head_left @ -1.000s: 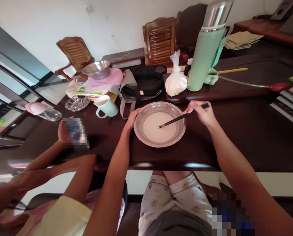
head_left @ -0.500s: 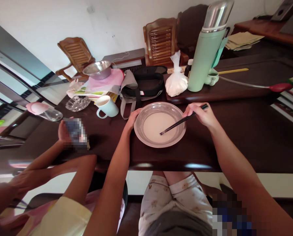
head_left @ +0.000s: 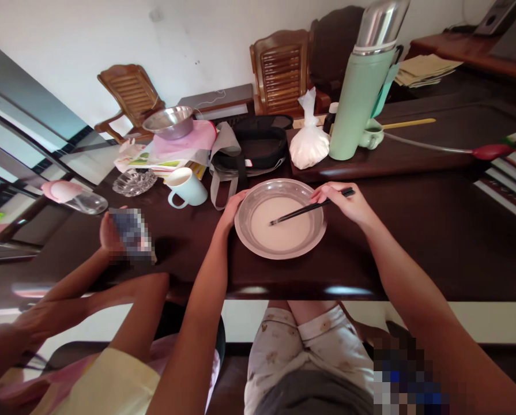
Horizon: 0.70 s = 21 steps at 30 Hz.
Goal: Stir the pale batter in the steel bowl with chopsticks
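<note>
A wide metal bowl (head_left: pixel 281 252) stands on the dark table, holding a pale, milky liquid (head_left: pixel 279 230). My left hand (head_left: pixel 233 208) grips the bowl's left rim, with part of its fingers hidden at the side. Black chopsticks (head_left: pixel 296 214) are pinched in my right hand (head_left: pixel 343 200) above the bowl's right edge. Their tips reach into the liquid left of its middle. Behind the bowl sits a knotted clear bag of white powder (head_left: pixel 309 144).
A pale blue mug (head_left: pixel 192 193), a glass ashtray (head_left: pixel 134 183) and a black-grey bag (head_left: pixel 262 144) stand behind on the left. A tall green thermos (head_left: pixel 357 104) rises behind right. At left, another person's hand (head_left: pixel 109 236) holds a blurred-out device. Books (head_left: pixel 508 187) lie far right.
My right hand has shifted left, and the chopstick tips have swept left through the liquid. My left hand stays on the bowl's rim.
</note>
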Tool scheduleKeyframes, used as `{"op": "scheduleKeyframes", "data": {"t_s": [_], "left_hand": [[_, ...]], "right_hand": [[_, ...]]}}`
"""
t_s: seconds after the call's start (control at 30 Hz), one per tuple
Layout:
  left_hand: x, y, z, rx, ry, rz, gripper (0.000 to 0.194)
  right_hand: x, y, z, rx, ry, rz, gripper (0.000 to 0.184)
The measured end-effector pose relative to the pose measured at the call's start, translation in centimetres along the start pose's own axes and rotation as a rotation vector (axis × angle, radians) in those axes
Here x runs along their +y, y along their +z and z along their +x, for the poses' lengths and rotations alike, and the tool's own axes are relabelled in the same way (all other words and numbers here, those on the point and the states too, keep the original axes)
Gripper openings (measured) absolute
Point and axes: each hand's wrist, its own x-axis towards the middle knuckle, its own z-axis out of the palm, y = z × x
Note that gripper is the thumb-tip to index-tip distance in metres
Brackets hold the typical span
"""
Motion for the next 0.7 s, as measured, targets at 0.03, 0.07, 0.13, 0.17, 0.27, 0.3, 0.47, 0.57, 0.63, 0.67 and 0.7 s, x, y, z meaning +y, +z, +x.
{"op": "scheduleKeyframes", "data": {"t_s": [0.03, 0.07, 0.13, 0.17, 0.27, 0.3, 0.47, 0.57, 0.63, 0.67, 0.7], "left_hand": [[-0.08, -0.05, 0.05, -0.007, 0.005, -0.007, 0.044], [-0.12, -0.09, 0.08, -0.015, 0.011, -0.011, 0.043], [-0.07, -0.1, 0.07, -0.023, 0.019, -0.002, 0.042], [0.0, -0.09, 0.03, -0.022, 0.021, 0.007, 0.042], [0.14, -0.02, -0.06, -0.014, 0.017, 0.027, 0.043], [0.13, -0.01, -0.06, -0.01, 0.015, 0.029, 0.043], [-0.09, -0.11, 0.01, -0.007, 0.016, 0.037, 0.044], [-0.07, -0.13, -0.04, -0.021, 0.012, 0.021, 0.044], [-0.01, -0.08, -0.09, -0.021, 0.004, 0.014, 0.044], [0.01, -0.04, -0.11, -0.015, 0.0, 0.012, 0.044], [0.03, 0.0, -0.13, -0.008, -0.002, 0.01, 0.044]], "right_hand": [[0.0, -0.13, 0.01, 0.041, -0.011, 0.001, 0.035], [0.04, -0.33, 0.01, 0.087, -0.017, 0.015, 0.035], [0.2, -0.73, 0.0, 0.127, -0.01, 0.063, 0.037], [0.26, -0.8, -0.02, 0.11, 0.004, 0.081, 0.037], [0.15, -0.41, -0.08, -0.016, 0.041, 0.049, 0.036], [0.06, -0.24, -0.09, -0.04, 0.04, 0.019, 0.035], [0.0, -0.75, -0.05, 0.1, 0.017, -0.02, 0.036], [0.07, -0.91, -0.08, 0.082, 0.044, 0.044, 0.039], [-0.05, -0.51, -0.08, 0.015, 0.055, 0.022, 0.038], [-0.14, -0.3, -0.06, -0.006, 0.051, -0.004, 0.036], [-0.21, -0.18, -0.01, -0.013, 0.042, -0.029, 0.034]]}}
